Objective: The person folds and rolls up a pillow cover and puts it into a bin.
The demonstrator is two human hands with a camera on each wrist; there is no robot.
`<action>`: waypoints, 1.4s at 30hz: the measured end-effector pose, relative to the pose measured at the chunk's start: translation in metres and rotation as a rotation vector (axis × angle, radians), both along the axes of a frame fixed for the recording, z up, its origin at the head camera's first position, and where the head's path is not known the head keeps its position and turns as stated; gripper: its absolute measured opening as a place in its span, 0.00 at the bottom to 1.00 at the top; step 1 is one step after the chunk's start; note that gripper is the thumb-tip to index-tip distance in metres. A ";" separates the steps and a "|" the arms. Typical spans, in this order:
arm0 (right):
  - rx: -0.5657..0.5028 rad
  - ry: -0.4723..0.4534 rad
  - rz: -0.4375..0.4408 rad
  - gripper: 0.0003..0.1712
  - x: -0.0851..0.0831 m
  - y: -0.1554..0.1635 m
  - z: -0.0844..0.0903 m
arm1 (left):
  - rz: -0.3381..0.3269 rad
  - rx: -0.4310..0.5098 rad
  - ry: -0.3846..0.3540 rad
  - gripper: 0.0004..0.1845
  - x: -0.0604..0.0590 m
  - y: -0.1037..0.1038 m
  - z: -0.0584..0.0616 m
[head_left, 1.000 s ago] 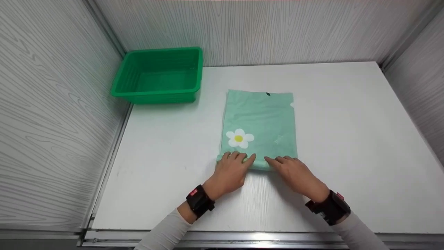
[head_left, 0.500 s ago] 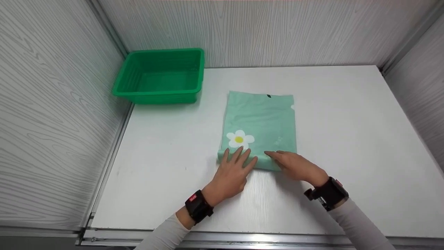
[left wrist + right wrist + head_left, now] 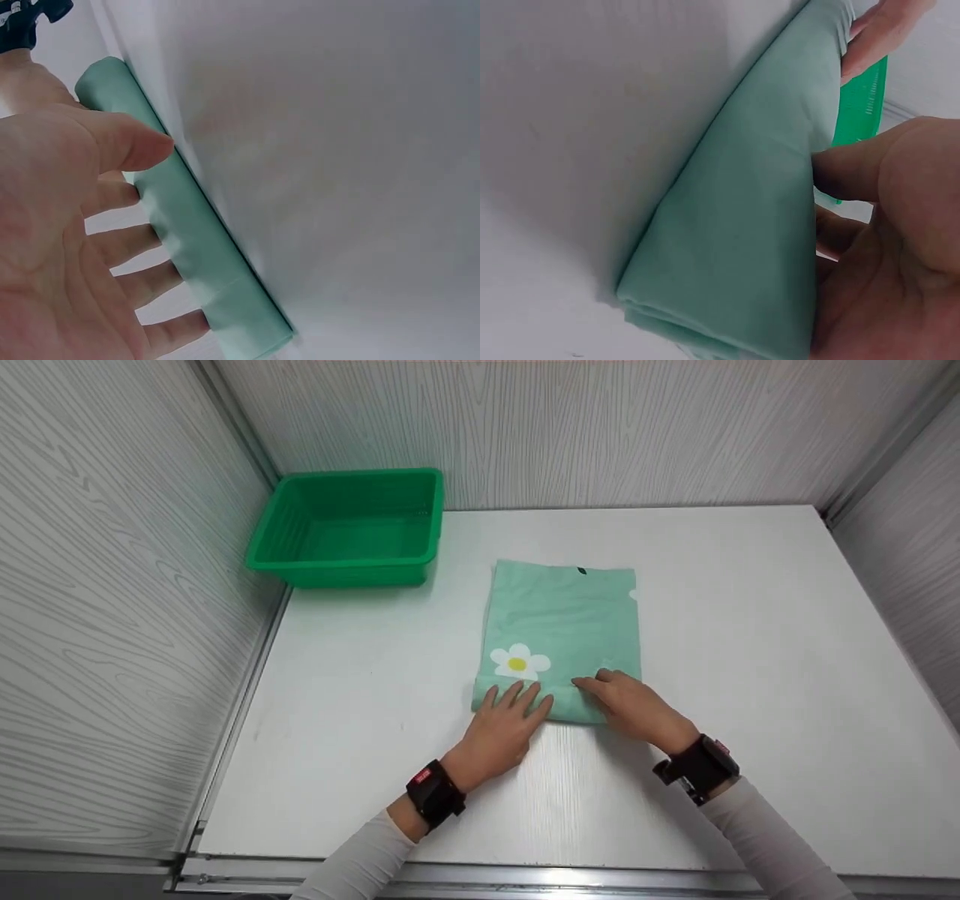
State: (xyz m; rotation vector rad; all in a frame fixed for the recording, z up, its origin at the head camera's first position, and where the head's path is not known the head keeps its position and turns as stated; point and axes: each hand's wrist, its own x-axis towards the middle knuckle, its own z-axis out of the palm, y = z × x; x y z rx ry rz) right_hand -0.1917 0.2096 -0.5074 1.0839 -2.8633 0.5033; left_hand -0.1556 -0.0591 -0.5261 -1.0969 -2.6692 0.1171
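Note:
A mint-green folded cloth [image 3: 562, 615] with a white daisy print lies flat on the white table, its near edge turned over into a thick flattened roll. My left hand [image 3: 499, 735] rests on that roll at its left part, fingers spread and fairly straight. In the left wrist view, the fingertips of the left hand [image 3: 67, 225] touch the green roll [image 3: 187, 232] along its length. My right hand [image 3: 637, 709] lies on the right part of the roll. In the right wrist view, its thumb [image 3: 847, 172] touches the roll's upper edge; its other fingers are partly hidden behind the cloth [image 3: 742, 217].
A green plastic basket [image 3: 345, 562] stands at the back left, against the wall panels. Grey wood-grain walls [image 3: 600, 435] close in the back and both sides. A metal rail [image 3: 555, 877] runs along the front edge of the white table [image 3: 772, 675].
The near edge of the cloth has been turned further away from the person, and the roll now reaches the daisy's lower petals. The left fingers have spread; the right hand has moved slightly forward.

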 end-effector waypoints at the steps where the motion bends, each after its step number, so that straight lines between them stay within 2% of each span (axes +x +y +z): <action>1: -0.002 0.017 0.000 0.22 -0.001 0.000 -0.001 | -0.002 0.001 -0.002 0.31 -0.001 0.000 0.000; 10: -0.018 0.114 -0.014 0.22 -0.006 -0.001 -0.004 | 0.005 0.010 0.040 0.26 -0.012 0.003 0.002; 16: -0.027 0.114 -0.034 0.20 -0.004 -0.002 -0.006 | 0.020 -0.028 0.037 0.26 -0.015 0.006 0.003; 22: -0.018 0.154 -0.044 0.21 0.000 -0.003 -0.008 | 0.023 -0.027 0.077 0.22 -0.019 0.010 0.002; 29: -0.016 0.187 -0.038 0.21 0.006 -0.002 -0.010 | 0.044 -0.027 0.019 0.20 -0.023 0.012 0.003; 36: -0.028 0.195 -0.058 0.22 0.014 -0.004 -0.007 | 0.059 -0.034 0.013 0.19 -0.028 0.014 0.005; 42: 0.011 0.191 -0.067 0.29 0.023 -0.006 -0.004 | 0.053 -0.042 -0.020 0.16 -0.033 0.016 0.009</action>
